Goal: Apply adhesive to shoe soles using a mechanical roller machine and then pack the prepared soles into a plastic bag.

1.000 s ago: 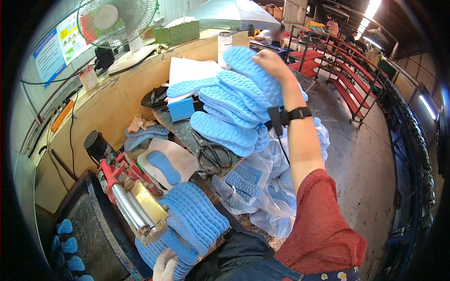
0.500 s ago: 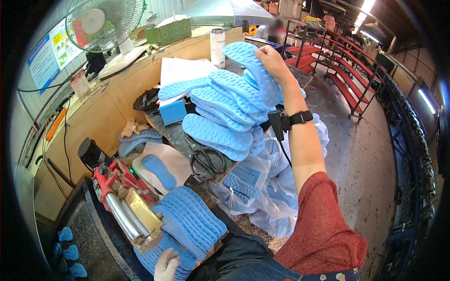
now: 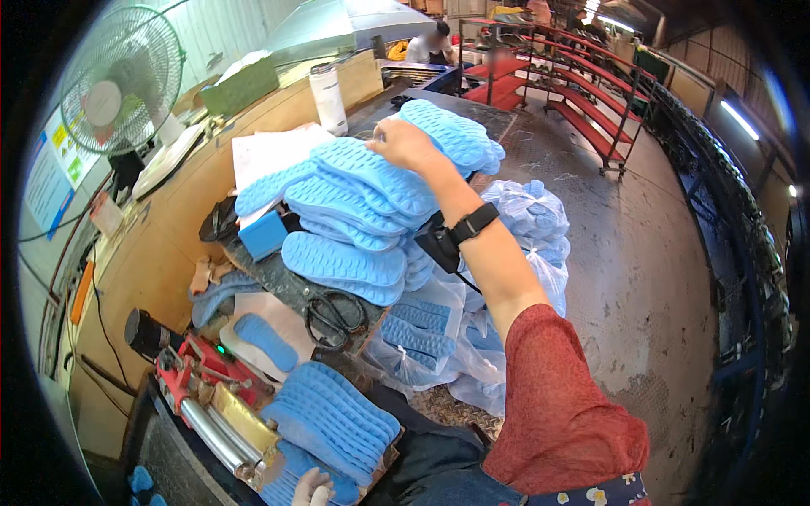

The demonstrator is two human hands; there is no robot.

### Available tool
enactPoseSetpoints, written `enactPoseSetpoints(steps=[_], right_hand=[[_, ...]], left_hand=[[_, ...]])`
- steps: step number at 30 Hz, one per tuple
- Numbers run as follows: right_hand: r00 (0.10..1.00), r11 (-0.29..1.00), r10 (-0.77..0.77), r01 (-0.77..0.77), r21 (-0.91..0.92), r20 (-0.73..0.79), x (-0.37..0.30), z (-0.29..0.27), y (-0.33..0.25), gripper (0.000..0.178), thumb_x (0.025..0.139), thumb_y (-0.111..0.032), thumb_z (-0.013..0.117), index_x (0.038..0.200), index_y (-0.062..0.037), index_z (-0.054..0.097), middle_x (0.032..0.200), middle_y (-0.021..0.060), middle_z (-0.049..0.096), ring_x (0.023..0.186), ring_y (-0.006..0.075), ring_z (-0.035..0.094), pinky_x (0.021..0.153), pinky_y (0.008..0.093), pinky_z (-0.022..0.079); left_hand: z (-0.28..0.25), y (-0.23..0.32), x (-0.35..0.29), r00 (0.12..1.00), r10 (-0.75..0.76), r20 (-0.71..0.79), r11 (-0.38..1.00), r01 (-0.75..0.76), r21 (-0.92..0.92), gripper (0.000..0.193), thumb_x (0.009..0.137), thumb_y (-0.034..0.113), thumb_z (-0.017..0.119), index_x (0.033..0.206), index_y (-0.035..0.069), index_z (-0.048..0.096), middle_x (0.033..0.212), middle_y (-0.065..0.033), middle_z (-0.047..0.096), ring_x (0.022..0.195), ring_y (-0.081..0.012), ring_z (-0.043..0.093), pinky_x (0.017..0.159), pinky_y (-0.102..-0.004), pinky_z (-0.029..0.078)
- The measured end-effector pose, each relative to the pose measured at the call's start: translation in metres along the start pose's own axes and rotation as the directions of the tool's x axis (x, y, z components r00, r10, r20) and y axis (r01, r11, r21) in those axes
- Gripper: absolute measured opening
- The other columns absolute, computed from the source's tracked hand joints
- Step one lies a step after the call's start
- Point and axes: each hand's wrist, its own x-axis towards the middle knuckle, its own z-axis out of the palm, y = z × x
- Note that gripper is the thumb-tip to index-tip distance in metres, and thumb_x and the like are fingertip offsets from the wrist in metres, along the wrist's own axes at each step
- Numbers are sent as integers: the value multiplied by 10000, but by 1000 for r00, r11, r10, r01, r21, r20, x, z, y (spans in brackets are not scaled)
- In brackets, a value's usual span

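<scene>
My right hand reaches over a pile of blue bumpy shoe insoles. Its bent fingers close at the upper edge of the top blue insole, which lies flat on the pile. Just beyond the hand is a second pile of insoles. At the lower edge, my left hand, with whitish fingers, is curled against the nearer row of insoles; what it holds, if anything, is hidden. Another fanned row of insoles lies behind it, beside a red machine with a chrome roller.
Black-handled scissors lie at the bench edge, near a blue box. A white bottle stands behind the piles. Clear bags of insoles sit to the right. Red racks and a person are farther back.
My right hand has let go of the raised insole and moved left to the nearer pile. The view has shifted, and my left hand stays low by the insole row.
</scene>
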Motion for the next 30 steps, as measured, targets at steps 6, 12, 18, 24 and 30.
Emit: enactPoseSetpoints(steps=[6,12,18,24,30], right_hand=[[780,945,164,52,323,-604,6,-58,129,229,852,-247,589,938,-49,667,920,155,672,866,307,653,759,379,501],[800,830,554,-513,218,-230,-3,-25,257,343,816,-302,516,895,-10,678,923,233,658,905,394,627,801,436,487],[904,912,367,-303,278,-218,12,1,250,430,776,-395,673,947,0,699,905,207,683,884,303,661,798,374,489],[865,853,498,-500,151,55,43,-6,248,409,686,-235,770,953,63,681,879,162,691,763,216,653,710,333,502],[928,410,363,-79,909,-83,4,-52,240,231,798,-82,642,1004,22,630,887,73,661,749,153,609,685,289,483]], left_hand=[[4,1,3,1000,-17,2,999,17,-30,417,940,152,528,1311,-28,461,1196,-146,569,1105,-214,532,935,-311,439],[20,8,19,993,-94,69,994,97,-51,425,941,144,534,1317,-33,446,1226,-146,546,1096,-213,541,933,-317,445],[30,12,34,988,-144,60,986,149,-81,436,939,141,533,1325,-38,435,1226,-161,538,1107,-228,537,943,-326,447],[36,13,35,990,-124,63,992,125,-8,458,932,149,543,1332,-41,426,1230,-161,530,1088,-220,541,933,-320,448],[35,17,28,987,-145,64,987,149,-64,437,925,128,537,1320,-33,441,1209,-148,547,1083,-209,539,921,-308,447]])
